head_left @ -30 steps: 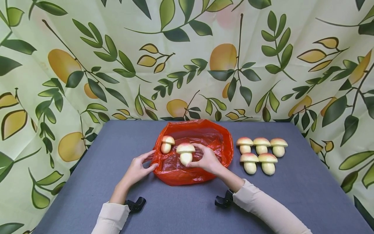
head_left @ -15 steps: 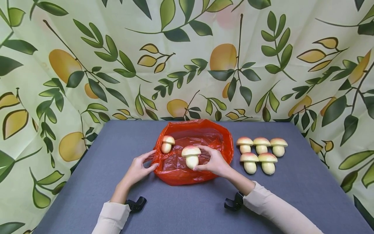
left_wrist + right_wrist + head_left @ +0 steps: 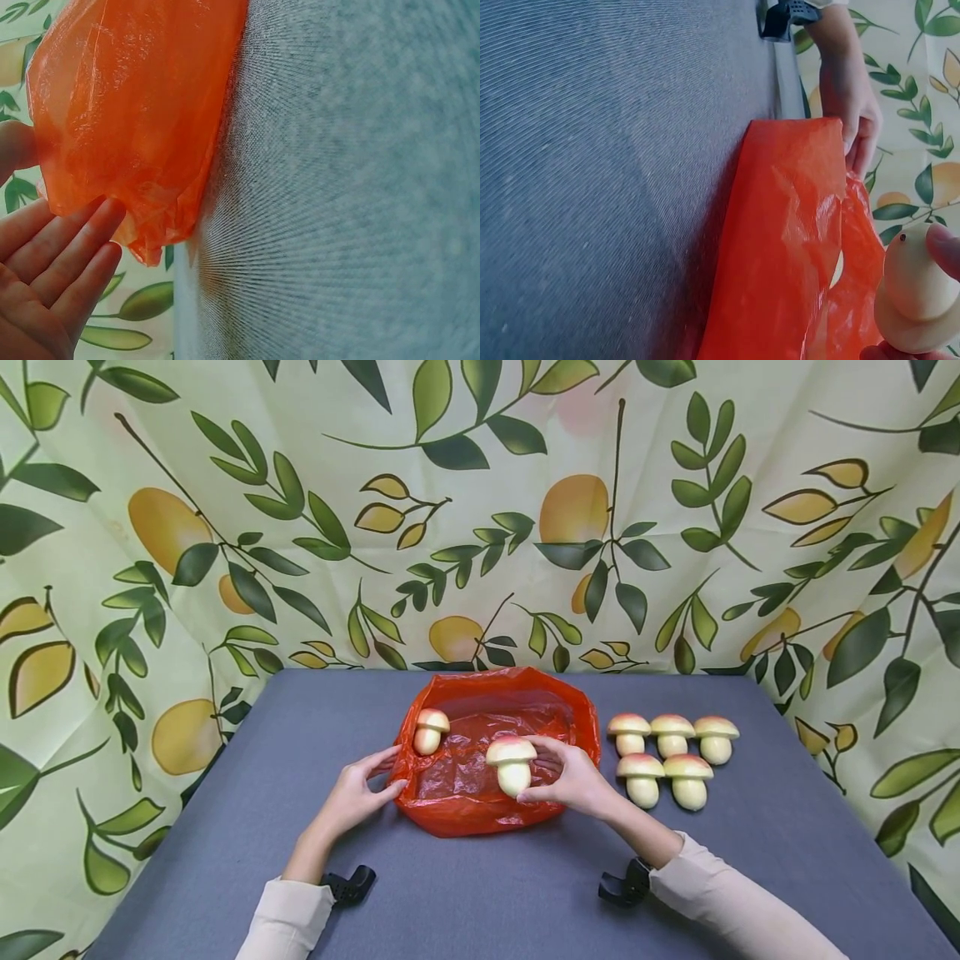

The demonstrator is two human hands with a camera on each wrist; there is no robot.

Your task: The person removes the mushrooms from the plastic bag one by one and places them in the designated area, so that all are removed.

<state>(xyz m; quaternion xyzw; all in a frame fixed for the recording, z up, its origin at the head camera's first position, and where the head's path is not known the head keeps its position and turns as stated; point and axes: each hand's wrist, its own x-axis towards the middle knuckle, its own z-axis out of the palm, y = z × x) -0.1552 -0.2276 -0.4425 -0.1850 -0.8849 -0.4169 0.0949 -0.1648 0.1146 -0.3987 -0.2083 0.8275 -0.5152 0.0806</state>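
Note:
A red plastic bag stands on the table with its mouth spread. My left hand holds its left rim between thumb and fingers; in the left wrist view the fingers lie along the thin plastic. Above the bag's mouth, my right hand grips a mushroom with a pink-and-cream cap and a pale stem. In the right wrist view this mushroom is turned sideways, thumb on its stem. Another mushroom is inside the bag at the left.
Right of the bag, several more mushrooms are set out in two rows. The table has a blue-grey cloth. Behind it hangs a leaf-patterned curtain. Each wrist wears a black camera mount.
My right hand has moved to the right over the bag, carrying the mushroom with it. The left hand has kept its place at the bag's rim.

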